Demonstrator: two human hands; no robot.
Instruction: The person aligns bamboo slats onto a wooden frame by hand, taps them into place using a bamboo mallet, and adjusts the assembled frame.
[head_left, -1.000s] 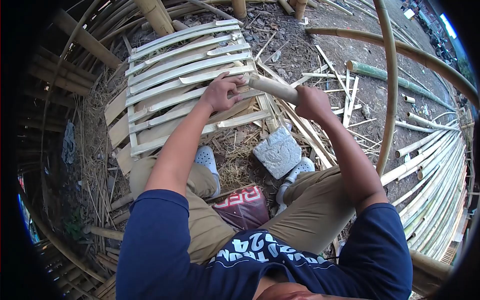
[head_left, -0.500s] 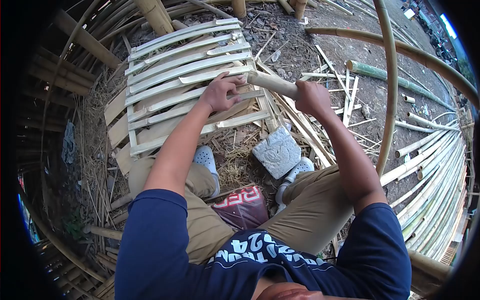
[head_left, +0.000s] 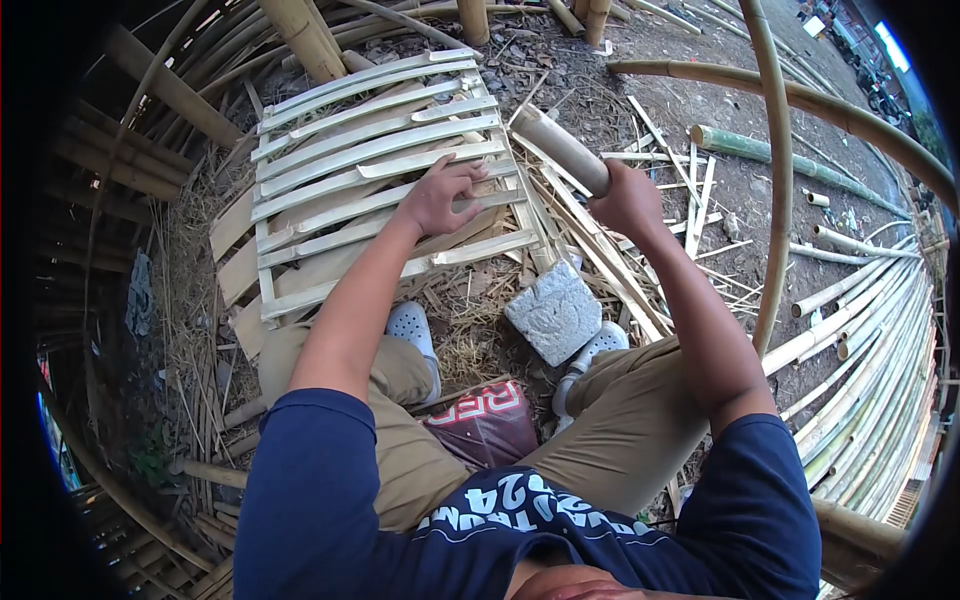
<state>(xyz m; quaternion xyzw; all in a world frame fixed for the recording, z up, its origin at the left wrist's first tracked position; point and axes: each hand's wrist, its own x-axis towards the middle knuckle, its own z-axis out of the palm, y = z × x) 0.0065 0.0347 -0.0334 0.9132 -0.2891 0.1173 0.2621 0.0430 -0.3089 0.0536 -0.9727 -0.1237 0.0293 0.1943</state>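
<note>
My right hand point(head_left: 628, 205) is closed around the near end of a short, thick bamboo piece point(head_left: 560, 150). The piece slants up to the left, its far end raised beside the right edge of a slatted bamboo panel point(head_left: 370, 138). Over that panel, my left hand point(head_left: 440, 198) rests with its fingertips on a pale bamboo slat point(head_left: 345, 218) near its right end, thumb spread from the fingers. The panel's split slats run crosswise over side strips, with wide boards point(head_left: 237, 268) beneath. What lies under my left palm is hidden.
A pale stone block point(head_left: 555, 312) sits between my feet, near a dark red bag or cloth point(head_left: 485, 425). Split bamboo strips point(head_left: 600, 250) lie right of the panel. A curved bamboo pole point(head_left: 778, 200) rises at the right, before many stacked bamboo poles point(head_left: 870, 370).
The bamboo piece has swung up and away from the panel's right edge, where its end was close to my left fingers. My left hand has stayed nearly in place.
</note>
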